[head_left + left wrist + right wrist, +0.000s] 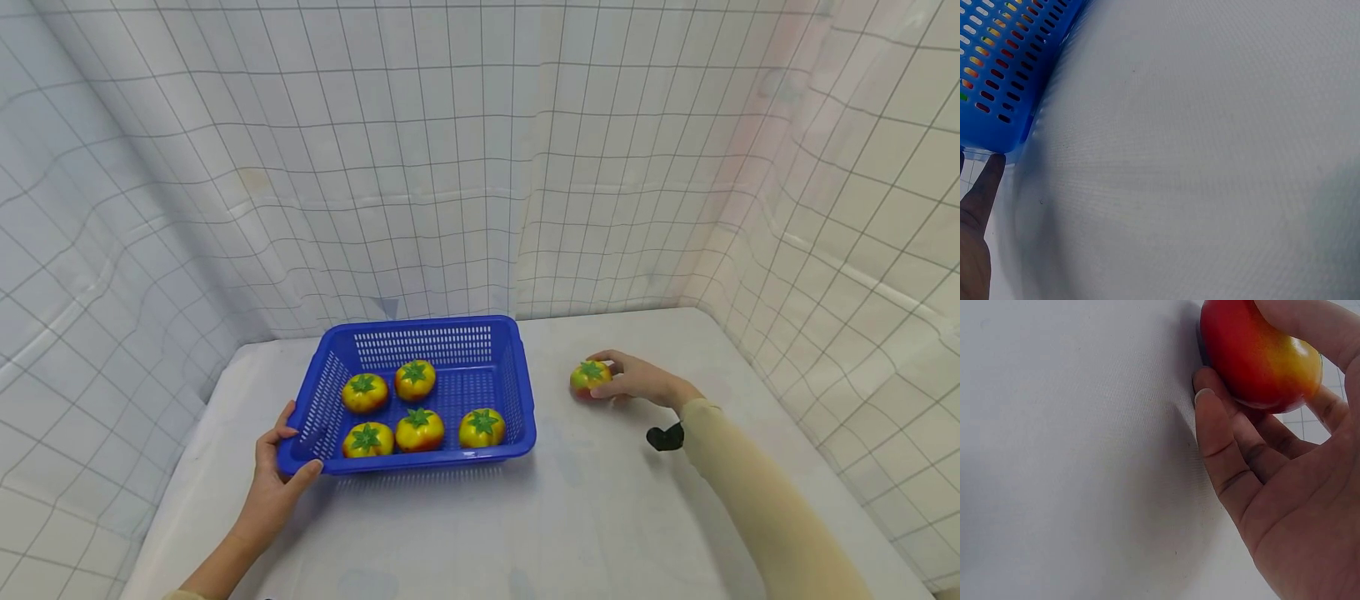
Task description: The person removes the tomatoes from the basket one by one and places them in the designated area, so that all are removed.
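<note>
A blue plastic basket [465, 392] with slotted walls stands on the white-covered table and holds several yellow-red toy persimmons [419, 429] with green leafy tops. My left hand [273, 479] grips its near left corner, thumb on the front rim and fingers at the left side. In the left wrist view the thumb [984, 190] touches the basket's corner [997, 134]; the other fingers are mostly hidden. Right of the basket, my right hand [637, 381] holds another toy persimmon [585, 379] between thumb and fingers. The right wrist view shows this persimmon's [1254, 356] red and yellow side, low over the cloth.
White cloth [465, 533] covers the table. Grid-patterned white curtains [450, 167] hang close behind it and along both sides. A small black object [664, 437] shows at the right wrist.
</note>
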{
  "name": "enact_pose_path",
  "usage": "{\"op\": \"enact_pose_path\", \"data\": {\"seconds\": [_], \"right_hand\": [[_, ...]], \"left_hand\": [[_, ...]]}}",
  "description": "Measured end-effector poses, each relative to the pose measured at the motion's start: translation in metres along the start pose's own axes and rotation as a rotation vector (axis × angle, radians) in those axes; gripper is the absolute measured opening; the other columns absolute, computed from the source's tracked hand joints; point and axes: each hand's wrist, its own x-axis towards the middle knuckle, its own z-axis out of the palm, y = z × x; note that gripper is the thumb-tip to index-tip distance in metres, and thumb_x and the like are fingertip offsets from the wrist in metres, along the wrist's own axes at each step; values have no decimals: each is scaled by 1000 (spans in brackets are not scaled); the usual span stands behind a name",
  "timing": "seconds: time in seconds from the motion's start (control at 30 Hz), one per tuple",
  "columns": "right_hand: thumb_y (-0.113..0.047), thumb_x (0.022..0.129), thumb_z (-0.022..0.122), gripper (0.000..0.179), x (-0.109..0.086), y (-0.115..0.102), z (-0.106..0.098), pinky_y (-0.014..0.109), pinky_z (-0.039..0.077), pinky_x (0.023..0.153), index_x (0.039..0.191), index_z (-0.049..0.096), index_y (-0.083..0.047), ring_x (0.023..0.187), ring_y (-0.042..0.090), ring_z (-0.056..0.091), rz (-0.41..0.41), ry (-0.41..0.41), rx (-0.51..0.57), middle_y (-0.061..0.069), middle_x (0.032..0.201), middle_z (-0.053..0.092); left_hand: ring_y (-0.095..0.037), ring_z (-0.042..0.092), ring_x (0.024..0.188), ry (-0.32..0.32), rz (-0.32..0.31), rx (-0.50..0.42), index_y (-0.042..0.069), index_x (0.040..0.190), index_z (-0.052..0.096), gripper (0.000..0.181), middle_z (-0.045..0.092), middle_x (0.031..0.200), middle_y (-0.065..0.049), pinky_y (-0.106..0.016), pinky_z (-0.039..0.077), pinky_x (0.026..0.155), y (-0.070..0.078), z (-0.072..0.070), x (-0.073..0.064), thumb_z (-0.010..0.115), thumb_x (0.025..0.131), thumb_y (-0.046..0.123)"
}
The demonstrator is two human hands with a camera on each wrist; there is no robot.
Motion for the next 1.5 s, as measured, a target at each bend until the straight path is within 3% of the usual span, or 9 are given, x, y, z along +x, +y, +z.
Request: {"op": "enact_pose_path", "data": {"seconds": [0.63,1.1,1.5], "right_hand": [[-32,89,79,77,1,2,3,40,54,92,151,38,-12,108,28,59,-9,-3,40,22,141,43],[-32,89,80,79,-1,3,4,38,54,94,153,37,-15,120,30,54,16,-1,49,22,146,41],[-25,89,80,78,-1,4,3,38,55,93,153,38,-16,117,30,57,22,0,44,23,146,42]], "left_hand": [[-40,5,153,-2,40,-41,17,136,20,53,-1,172,4,-5,38,94,-3,0,-2,56,102,0],[-39,7,153,-4,43,-30,18,136,20,52,0,172,5,-6,39,95,-3,0,-2,56,102,1],[-42,7,153,-12,27,8,18,136,19,51,-2,172,8,-5,38,94,-2,-1,-1,56,103,5]]}}
